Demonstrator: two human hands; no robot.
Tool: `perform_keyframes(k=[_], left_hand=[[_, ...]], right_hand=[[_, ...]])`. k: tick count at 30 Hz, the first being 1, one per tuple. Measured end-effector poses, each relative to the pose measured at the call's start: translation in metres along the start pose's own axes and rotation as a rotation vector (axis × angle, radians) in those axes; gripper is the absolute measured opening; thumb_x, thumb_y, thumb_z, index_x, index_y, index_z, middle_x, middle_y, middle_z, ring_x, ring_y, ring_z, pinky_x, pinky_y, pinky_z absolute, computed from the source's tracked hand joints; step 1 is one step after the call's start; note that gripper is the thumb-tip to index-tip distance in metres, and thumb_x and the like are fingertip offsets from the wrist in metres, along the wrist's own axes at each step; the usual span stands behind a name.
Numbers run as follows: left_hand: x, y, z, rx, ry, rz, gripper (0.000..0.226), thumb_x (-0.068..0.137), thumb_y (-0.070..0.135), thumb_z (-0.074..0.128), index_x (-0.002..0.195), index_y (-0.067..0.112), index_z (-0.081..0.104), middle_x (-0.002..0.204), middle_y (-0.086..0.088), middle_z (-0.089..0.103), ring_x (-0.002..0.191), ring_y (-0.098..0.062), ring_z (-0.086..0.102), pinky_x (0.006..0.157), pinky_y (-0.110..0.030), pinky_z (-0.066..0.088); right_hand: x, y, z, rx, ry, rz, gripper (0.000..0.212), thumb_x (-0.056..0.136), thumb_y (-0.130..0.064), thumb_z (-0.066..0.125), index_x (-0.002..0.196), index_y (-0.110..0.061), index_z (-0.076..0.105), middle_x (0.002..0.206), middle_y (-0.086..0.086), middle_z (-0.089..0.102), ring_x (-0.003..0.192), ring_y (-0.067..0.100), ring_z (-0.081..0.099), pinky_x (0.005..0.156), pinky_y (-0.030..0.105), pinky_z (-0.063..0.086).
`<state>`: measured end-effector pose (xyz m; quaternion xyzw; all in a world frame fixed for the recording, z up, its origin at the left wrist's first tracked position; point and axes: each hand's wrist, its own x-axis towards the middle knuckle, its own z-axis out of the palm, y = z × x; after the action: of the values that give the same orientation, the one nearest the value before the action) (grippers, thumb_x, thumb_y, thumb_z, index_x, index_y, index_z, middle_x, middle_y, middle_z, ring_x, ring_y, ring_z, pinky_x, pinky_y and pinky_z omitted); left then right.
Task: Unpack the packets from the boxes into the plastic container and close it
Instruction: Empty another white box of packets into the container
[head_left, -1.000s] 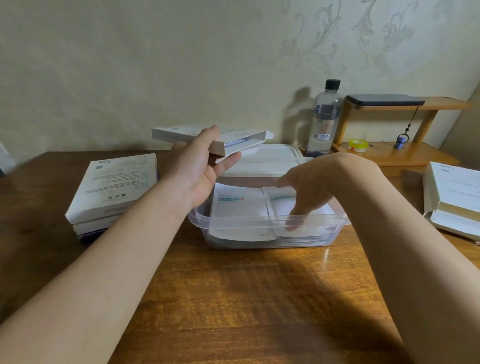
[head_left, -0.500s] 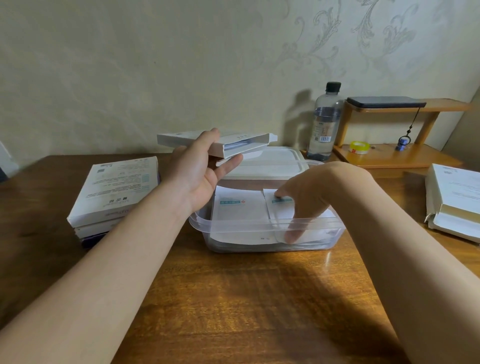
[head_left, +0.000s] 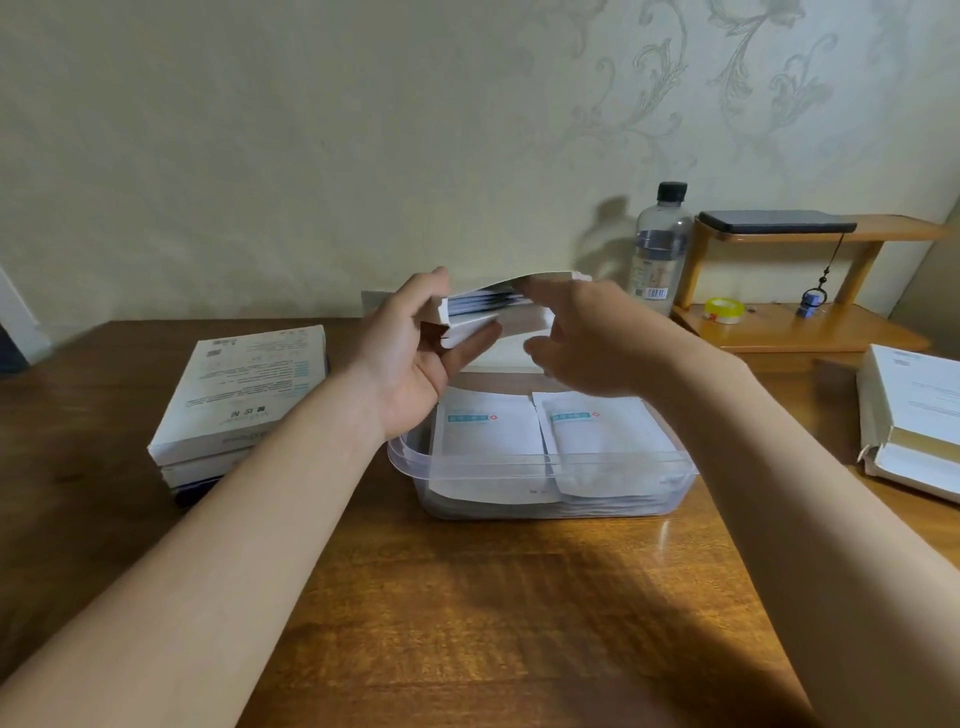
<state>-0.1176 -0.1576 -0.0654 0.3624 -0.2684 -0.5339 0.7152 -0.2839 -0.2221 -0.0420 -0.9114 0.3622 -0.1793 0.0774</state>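
My left hand (head_left: 415, 358) grips a flat white box (head_left: 470, 325) and holds it above the back of the clear plastic container (head_left: 410, 460). The box's open side faces me and shows several packets (head_left: 485, 303) inside. My right hand (head_left: 587, 338) is at the box's right end, with its fingers at the opening and its thumb below. Whether they grip anything is hidden. Two stacks of white packets (head_left: 488, 431) with teal labels lie side by side in the container. Its white lid (head_left: 501, 358) lies behind, mostly hidden by my hands.
A stack of closed white boxes (head_left: 244, 395) stands left of the container. More white boxes (head_left: 914, 421) lie at the right edge. A water bottle (head_left: 662, 249) and a small wooden shelf (head_left: 810, 332) with a tape roll (head_left: 723, 310) stand at the back right.
My right hand has risen out of the container to the box's open end. My left hand has turned the box so that its opening faces me.
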Motion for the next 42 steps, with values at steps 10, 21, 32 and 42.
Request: perform_keyframes(k=[10, 21, 32, 42], left_hand=[[-0.003, -0.001, 0.003, 0.134, -0.018, -0.015, 0.037, 0.101, 0.015, 0.056, 0.133, -0.002, 0.06, 0.125, -0.022, 0.069, 0.098, -0.027, 0.071, 0.07, -0.03, 0.063], [-0.002, 0.001, 0.002, 0.1, -0.008, -0.041, 0.033, 0.1, 0.016, 0.06, 0.126, -0.003, 0.061, 0.111, -0.022, 0.072, 0.086, -0.028, 0.074, 0.067, -0.03, 0.063], [0.0, 0.0, 0.002, 0.053, 0.036, -0.033, 0.037, 0.1, 0.014, 0.06, 0.13, -0.007, 0.057, 0.118, -0.027, 0.07, 0.086, -0.03, 0.074, 0.064, -0.031, 0.063], [0.01, -0.001, -0.004, -0.051, 0.138, 0.017, 0.046, 0.095, 0.009, 0.064, 0.138, -0.005, 0.054, 0.119, -0.025, 0.064, 0.088, -0.032, 0.07, 0.061, -0.033, 0.062]], right_hand=[[0.003, -0.002, 0.007, 0.068, -0.113, 0.015, 0.028, 0.096, -0.012, 0.037, 0.097, -0.032, 0.057, 0.067, 0.0, 0.072, 0.054, 0.013, 0.07, 0.06, 0.038, 0.062], [0.006, 0.001, 0.004, -0.117, 0.105, 0.064, 0.012, 0.096, -0.032, 0.062, 0.102, -0.03, 0.072, 0.068, -0.003, 0.069, 0.058, 0.02, 0.068, 0.067, 0.04, 0.06], [0.0, 0.0, -0.017, 0.113, 0.22, -0.007, 0.021, 0.078, -0.036, 0.081, 0.068, -0.019, 0.074, 0.051, -0.01, 0.062, 0.044, 0.006, 0.052, 0.048, 0.025, 0.043], [0.002, 0.016, -0.022, 0.472, 0.481, -0.198, 0.015, 0.086, -0.026, 0.076, 0.079, -0.031, 0.064, 0.089, 0.0, 0.062, 0.079, -0.003, 0.058, 0.07, 0.008, 0.041]])
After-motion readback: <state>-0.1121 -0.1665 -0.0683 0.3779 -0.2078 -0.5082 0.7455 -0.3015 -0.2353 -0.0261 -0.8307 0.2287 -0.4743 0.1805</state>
